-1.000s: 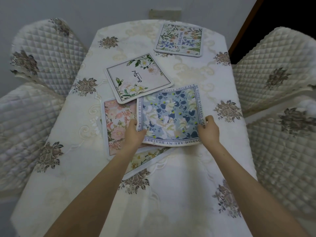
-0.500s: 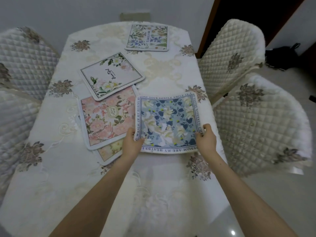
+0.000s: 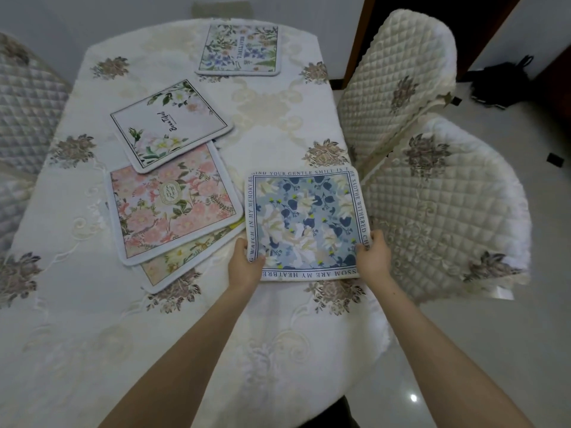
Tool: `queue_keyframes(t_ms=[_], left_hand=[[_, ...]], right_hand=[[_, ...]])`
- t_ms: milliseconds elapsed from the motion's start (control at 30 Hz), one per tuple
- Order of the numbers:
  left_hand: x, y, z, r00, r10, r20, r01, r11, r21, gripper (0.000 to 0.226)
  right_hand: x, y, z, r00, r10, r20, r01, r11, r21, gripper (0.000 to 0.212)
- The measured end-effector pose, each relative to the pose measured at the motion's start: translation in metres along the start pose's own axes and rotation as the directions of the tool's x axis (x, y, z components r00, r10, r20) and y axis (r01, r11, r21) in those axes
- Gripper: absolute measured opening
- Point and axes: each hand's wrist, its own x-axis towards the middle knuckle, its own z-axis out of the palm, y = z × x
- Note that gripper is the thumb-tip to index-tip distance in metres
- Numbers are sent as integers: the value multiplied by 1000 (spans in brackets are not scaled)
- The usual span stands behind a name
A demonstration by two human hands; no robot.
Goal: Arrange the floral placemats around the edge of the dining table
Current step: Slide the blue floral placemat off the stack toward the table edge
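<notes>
Head view. A square blue-and-white floral placemat with a lettered border (image 3: 307, 223) is being held by its near corners: the left hand (image 3: 245, 264) is closed on the near-left corner, thumb on top, and the right hand (image 3: 373, 254) is closed on the near-right corner. Compared with the earlier frames, this placemat is being found shifted rightwards; it was overlapping the pink floral placemat with the oval emblem (image 3: 173, 202), and it is now lying clear of it, apart by a narrow gap, at the right-hand edge of the cream embroidered cloth-covered surface (image 3: 77, 319), facing the cream quilted chair (image 3: 438, 217). Whether it is fully resting on the cloth cannot be told.

Still grouped at the centre-left are being noted the pink placemat, a yellow floral placemat (image 3: 185, 261) mostly hidden beneath it, and a white placemat with green leaves and script lettering (image 3: 173, 126) overlapping its far edge. A pale botanical placemat with blue flowers (image 3: 238, 49) is lying at the far edge.

It is being judged that two placements are settled or nearly so, and three remain to be distributed.
</notes>
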Motion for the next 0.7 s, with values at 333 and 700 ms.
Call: queue_keyframes(t_ms=[333, 700], left_hand=[[-18, -12, 12, 998, -40, -45, 44, 995, 94, 18], [-20, -11, 20, 942, 330, 56, -274, 666, 694, 64]], right_hand=[[4, 21, -10, 1000, 3, -19, -5, 991, -137, 28], [-10, 13, -4, 880, -417, 229, 472, 708, -525, 56]])
